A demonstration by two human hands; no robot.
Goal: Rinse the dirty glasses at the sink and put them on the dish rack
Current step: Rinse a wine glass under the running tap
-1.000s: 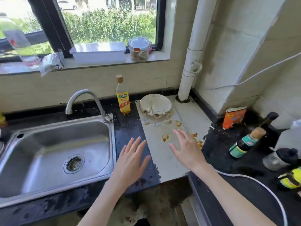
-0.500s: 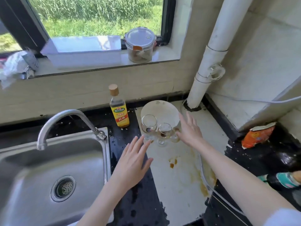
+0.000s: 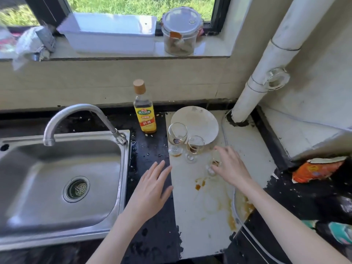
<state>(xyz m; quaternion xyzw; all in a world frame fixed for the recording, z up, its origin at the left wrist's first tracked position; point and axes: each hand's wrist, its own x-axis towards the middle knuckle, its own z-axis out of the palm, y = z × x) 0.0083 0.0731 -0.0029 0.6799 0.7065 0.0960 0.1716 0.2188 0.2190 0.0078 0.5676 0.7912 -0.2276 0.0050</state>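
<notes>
Three stemmed glasses stand close together on the pale, stained board [image 3: 200, 212] right of the sink [image 3: 62, 180]. The tallest glass [image 3: 177, 133] is at the board's left edge, a dark residue in the bottom of its bowl and a brownish ring at its foot. Just right of it stands a shorter glass [image 3: 195, 146] with a brown film low in its bowl. The third glass [image 3: 214, 163], blurred and largely hidden, is at the right hand [image 3: 231, 166]; that hand's fingers curl around it, though whether they grip firmly I cannot tell. The left hand [image 3: 152, 189] hovers flat over the black counter [image 3: 150, 235], fingers straight and slightly spread, holding nothing.

The steel sink is the largest thing on the surface, dry-looking, with a round strainer [image 3: 76, 189] in its floor and a curved tap [image 3: 76, 119] arching over its back rim. The board carries orange-brown splashes and drips. A white plate [image 3: 200, 122] lies just behind the glasses. A white pipe [image 3: 266, 69] runs up the corner of cream tiled walls. On the window sill sit a white tray [image 3: 110, 33], a lidded clear jar [image 3: 181, 33] and a crumpled bag [image 3: 32, 44]; grass shows outside. An orange packet [image 3: 318, 168] lies at the far right.

A cooking wine bottle [image 3: 144, 111] with a tan cap stands behind the counter; its yellow label carries Chinese characters, the red band reading 料酒.
</notes>
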